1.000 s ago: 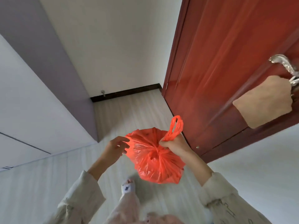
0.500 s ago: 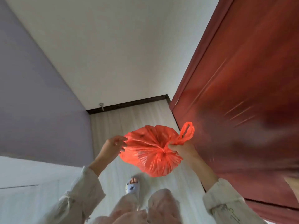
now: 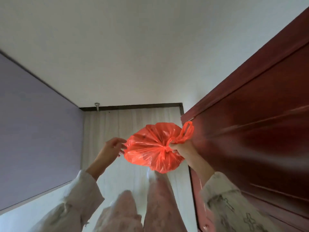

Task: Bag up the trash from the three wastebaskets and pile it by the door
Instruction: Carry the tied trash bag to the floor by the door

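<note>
Hands split the work: the right hand (image 3: 182,149) grips the orange trash bag (image 3: 150,148) by its gathered neck so nothing spills, while the left hand (image 3: 112,149), open-fingered at nine o'clock, steadies it beside the red door (image 3: 250,131).

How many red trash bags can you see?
1. The red trash bag hangs above the floor beside the door, held at its knot by the right hand. Others may be outside the view.

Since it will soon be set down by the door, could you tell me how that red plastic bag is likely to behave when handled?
The red bag looks floppy: its thin film is creased and gathered at the knot. It is probably light, since the right hand alone suspends it by the gathered neck, while the left hand is open beside it. Set down, it would likely slump rather than roll.
</note>
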The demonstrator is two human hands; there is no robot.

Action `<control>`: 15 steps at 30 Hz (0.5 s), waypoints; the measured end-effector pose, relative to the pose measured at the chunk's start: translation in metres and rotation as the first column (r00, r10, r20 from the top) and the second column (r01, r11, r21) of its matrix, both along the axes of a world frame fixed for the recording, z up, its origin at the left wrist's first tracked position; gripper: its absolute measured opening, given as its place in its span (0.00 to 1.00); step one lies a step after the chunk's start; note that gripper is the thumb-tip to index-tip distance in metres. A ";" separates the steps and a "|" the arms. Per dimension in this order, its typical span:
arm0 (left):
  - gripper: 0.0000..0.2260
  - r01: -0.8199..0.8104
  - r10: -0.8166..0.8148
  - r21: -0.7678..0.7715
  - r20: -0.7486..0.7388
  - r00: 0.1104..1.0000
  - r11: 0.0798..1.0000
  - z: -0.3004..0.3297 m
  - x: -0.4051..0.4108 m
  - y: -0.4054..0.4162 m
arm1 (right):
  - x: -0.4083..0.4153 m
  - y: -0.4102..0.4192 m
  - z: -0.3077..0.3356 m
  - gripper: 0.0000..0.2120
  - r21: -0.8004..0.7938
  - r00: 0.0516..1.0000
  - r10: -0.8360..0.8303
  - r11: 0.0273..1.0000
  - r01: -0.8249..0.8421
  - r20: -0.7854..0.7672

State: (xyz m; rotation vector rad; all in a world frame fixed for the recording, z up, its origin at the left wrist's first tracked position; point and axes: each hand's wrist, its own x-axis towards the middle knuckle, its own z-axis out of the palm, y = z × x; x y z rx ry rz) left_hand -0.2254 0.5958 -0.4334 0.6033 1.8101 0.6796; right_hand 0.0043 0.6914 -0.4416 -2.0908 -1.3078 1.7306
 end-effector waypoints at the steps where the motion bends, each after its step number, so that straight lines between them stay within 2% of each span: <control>1: 0.11 -0.015 0.015 -0.002 0.010 1.000 1.000 -0.006 0.005 0.021 | 0.001 0.017 -0.008 0.12 -0.035 1.000 0.026 0.999 -0.026 0.004; 5: 0.11 -0.062 0.063 -0.018 0.071 0.995 0.998 -0.039 0.023 0.094 | 0.007 0.084 -0.053 0.13 -0.148 0.999 0.052 0.988 -0.049 0.016; 8: 0.10 -0.061 0.069 -0.081 0.093 0.993 0.995 -0.072 0.029 0.123 | 0.008 0.126 -0.099 0.11 -0.177 0.999 0.003 0.984 0.003 0.033; 15: 0.14 -0.091 0.100 -0.156 0.054 0.994 0.984 -0.171 0.011 0.156 | 0.008 0.208 -0.238 0.09 -0.054 0.989 -0.122 0.990 0.127 0.087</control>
